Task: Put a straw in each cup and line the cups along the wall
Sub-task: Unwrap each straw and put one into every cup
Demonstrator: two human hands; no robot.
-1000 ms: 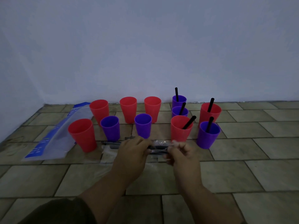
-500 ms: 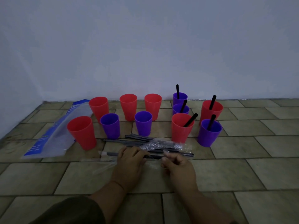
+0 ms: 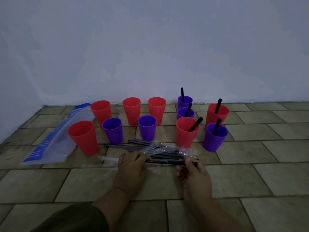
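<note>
Several red and purple cups stand on the tiled floor near the wall. Cups on the right hold black straws, such as a red cup and a purple cup. Cups on the left hold none, such as a red cup and a purple cup. A bundle of black straws in clear wrap lies on the floor in front. My left hand presses on the bundle's left end. My right hand pinches a black straw at its right end.
A flat blue and clear plastic bag lies on the floor at the left, beside the left wall corner. Crumpled clear wrap lies left of my left hand. Bare tiles stretch to the right of the cups.
Both hands have pulled back from the cups toward me. My right hand has shifted right along the bundle, drawing a straw out of the wrap.
</note>
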